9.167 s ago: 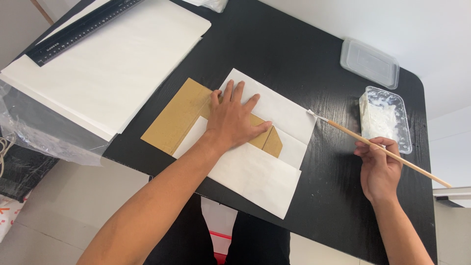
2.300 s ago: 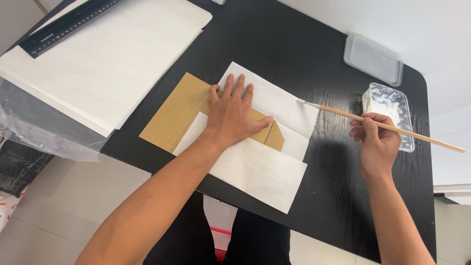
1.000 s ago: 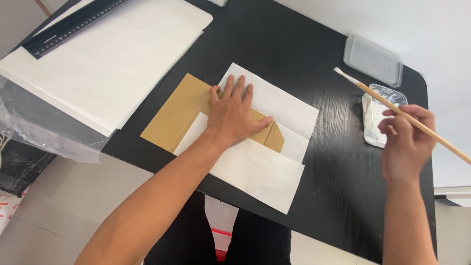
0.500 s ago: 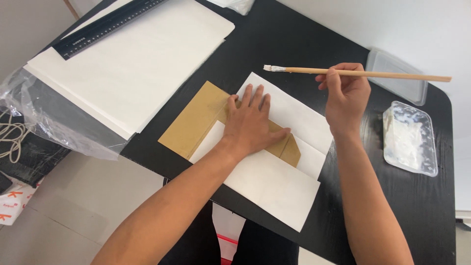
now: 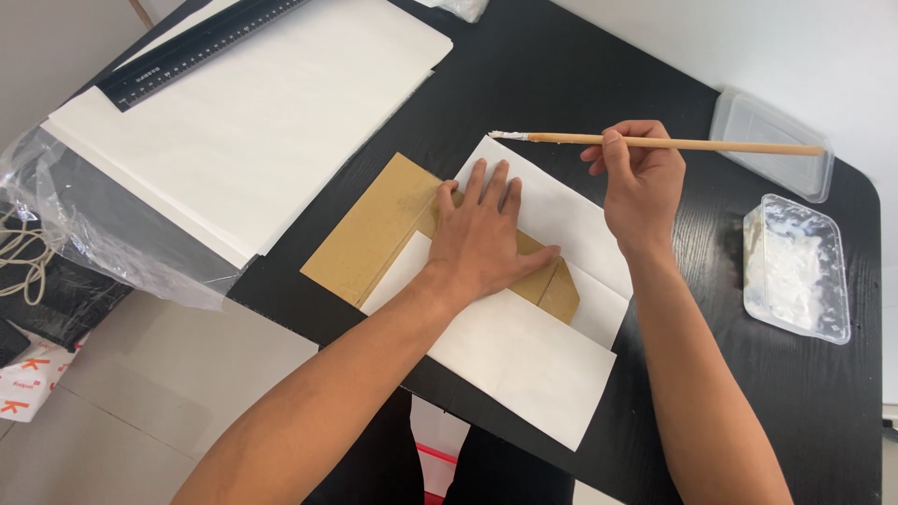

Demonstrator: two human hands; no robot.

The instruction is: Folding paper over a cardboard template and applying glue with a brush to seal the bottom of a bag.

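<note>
Brown card point(image 5: 374, 238) lay on the black desk point(image 5: 580, 75) with white paper point(image 5: 524, 360) folded over it, and the left hand point(image 5: 486, 238) was spread flat on top, palm down, fingers fanned, pinning the fold where card and paper met. The right hand point(image 5: 641, 178) was held just beyond the left, pinching a long wooden brush point(image 5: 655, 142) between thumb and fingers; the shaft lay level, and its white-coated tip point(image 5: 505, 136) sat above the paper's far corner, ahead of the left fingertips. Whether the tip touched the sheet could not be told. The step seemed to be pasting the paper flap, with the brush loaded and brought over the work; the next stroke would call for a light, even pass along the flap edge while the left hand kept the fold from shifting. The card showed at the left of the pinning hand and as a small wedge under its thumb side; the paper looked clean and crisply creased. A clear tub point(image 5: 795, 266) smeared with white paste stood well to the right of the right hand, its lid point(image 5: 772, 140) beyond it.
</note>
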